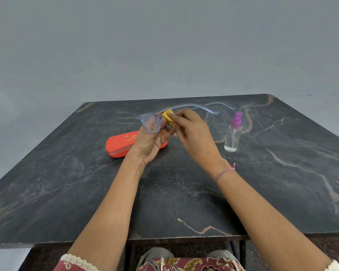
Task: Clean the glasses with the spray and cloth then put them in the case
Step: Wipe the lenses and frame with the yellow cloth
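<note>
Clear blue-framed glasses (pixel 151 124) are held up above the table by my left hand (pixel 151 143), which grips them from below near the bridge. Their arms stretch away to the right. My right hand (pixel 194 132) pinches a yellow cloth (pixel 169 117) against the right lens, which the cloth and fingers hide. An orange-red glasses case (pixel 117 145) lies shut on the table behind my left hand, partly covered by it. The spray bottle (pixel 233 133), clear with a purple top, stands upright to the right of my right hand.
The dark marbled table (pixel 184 192) runs wide on both sides, its front edge close to my lap. A grey wall rises behind it. My right wrist wears a pink and white thread bracelet (pixel 224 172).
</note>
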